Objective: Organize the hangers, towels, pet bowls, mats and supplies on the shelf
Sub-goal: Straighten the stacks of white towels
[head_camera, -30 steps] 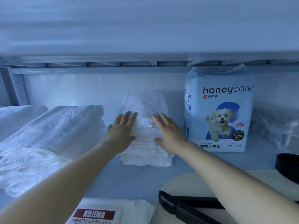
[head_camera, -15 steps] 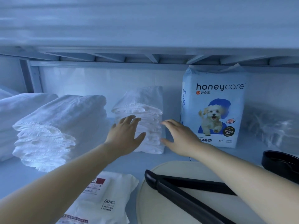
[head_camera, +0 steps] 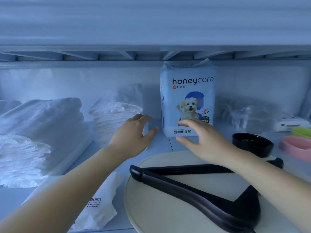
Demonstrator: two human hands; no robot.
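Note:
A light-blue honeycare pad pack [head_camera: 188, 91] stands upright at the back of the shelf. My left hand [head_camera: 134, 137] hovers open just left of its base, in front of a small stack of folded white towels [head_camera: 116, 113]. My right hand [head_camera: 202, 140] is open in front of the pack's lower edge, fingers spread, holding nothing. Black hangers [head_camera: 193, 190] lie on a round beige mat [head_camera: 168, 214] below my right arm. A black pet bowl [head_camera: 252, 145] sits to the right, with a pink bowl [head_camera: 296, 147] and a green one [head_camera: 302, 132] beyond.
A larger pile of white towels [head_camera: 42, 128] fills the left side. A wet-wipe packet [head_camera: 99, 204] lies at the front left. Clear plastic bags [head_camera: 249, 115] and a white packet [head_camera: 291, 124] sit at the back right. The upper shelf [head_camera: 151, 27] hangs low overhead.
Both hands have left the small towel stack and moved right, toward the pad pack. The view has shifted right, bringing the bowls into sight.

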